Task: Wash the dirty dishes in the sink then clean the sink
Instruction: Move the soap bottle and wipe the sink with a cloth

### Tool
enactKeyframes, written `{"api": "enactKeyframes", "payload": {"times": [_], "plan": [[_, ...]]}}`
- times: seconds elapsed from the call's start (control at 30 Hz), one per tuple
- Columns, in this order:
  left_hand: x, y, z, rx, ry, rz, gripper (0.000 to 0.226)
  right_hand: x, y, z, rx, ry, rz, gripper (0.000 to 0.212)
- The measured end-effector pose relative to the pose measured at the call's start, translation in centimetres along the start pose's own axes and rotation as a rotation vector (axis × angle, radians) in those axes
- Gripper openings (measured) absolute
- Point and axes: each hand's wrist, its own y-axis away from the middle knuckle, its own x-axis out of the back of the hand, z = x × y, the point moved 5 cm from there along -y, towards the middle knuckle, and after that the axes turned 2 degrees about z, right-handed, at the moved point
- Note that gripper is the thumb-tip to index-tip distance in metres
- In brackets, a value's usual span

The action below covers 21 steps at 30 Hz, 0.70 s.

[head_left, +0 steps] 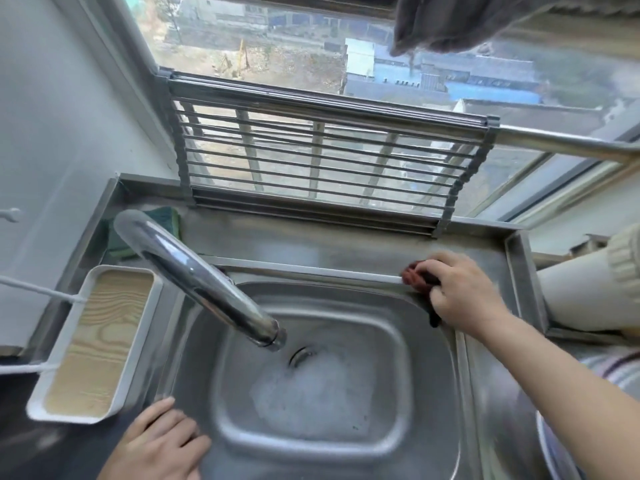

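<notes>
The right hand (460, 292) curls its fingers (427, 268) around a dark red cloth (417, 277) at the sink's (429, 393) far right corner. The left hand (159, 445) rests flat, fingers relaxed, on the sink's near left rim. Suds (311, 393) lie in the basin.

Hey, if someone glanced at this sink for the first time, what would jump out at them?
Probably the big chrome faucet slanting over the steel sink, with white suds pooled by the drain. Next, the right hand pressing a dark red cloth on the sink's far right rim, while the left hand rests on the near left edge.
</notes>
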Motion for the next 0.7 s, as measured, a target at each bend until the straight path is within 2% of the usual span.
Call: {"api": "enactKeyframes", "payload": {"times": [0.07,0.17,0.23,0.3,0.33,0.4,0.43,0.5,0.6,0.63,0.7], "plan": [[0.9,-0.3,0.3,0.101,0.089,-0.079,0.017,1.9,0.9,4.8,-0.278,-0.126,-0.007,0.032],[2.7,-1.0,-0.1,0.136,0.056,-0.006,0.016,2.8,2.0,6.4,-0.535,-0.620,0.108,0.033],[2.9,-1.3,0.2,0.147,0.109,0.059,0.018,2.4,3.2,2.6,-0.473,-0.840,0.114,0.040],[2.3,-1.2,0.8,0.155,0.134,0.034,0.024,1.1,4.1,-2.9,-0.230,-0.930,0.081,0.041],[2.1,-1.2,1.0,0.175,0.138,0.025,0.026,0.4,4.6,-5.5,-0.047,-0.842,0.102,0.039],[2.0,-0.8,0.7,0.221,0.147,0.030,0.024,-2.0,5.3,-10.8,0.324,-0.498,0.108,0.034],[2.0,-0.8,0.5,0.234,0.159,0.038,0.022,-3.5,5.5,-12.8,0.464,-0.289,0.091,0.029],[1.6,-0.5,0.4,0.251,0.136,0.046,0.017,-5.9,5.4,-15.6,0.630,-0.047,0.046,0.025],[1.2,-0.2,0.6,0.296,0.143,-0.011,0.014,-9.3,5.2,-16.3,0.712,0.248,-0.093,0.021],[1.1,-0.1,0.5,0.303,0.124,-0.034,0.015,-10.1,5.1,-15.5,0.679,0.348,-0.153,0.019],[1.1,-0.1,0.4,0.320,0.101,-0.057,0.015,-11.0,5.1,-12.2,0.461,0.445,-0.283,0.015]]}}
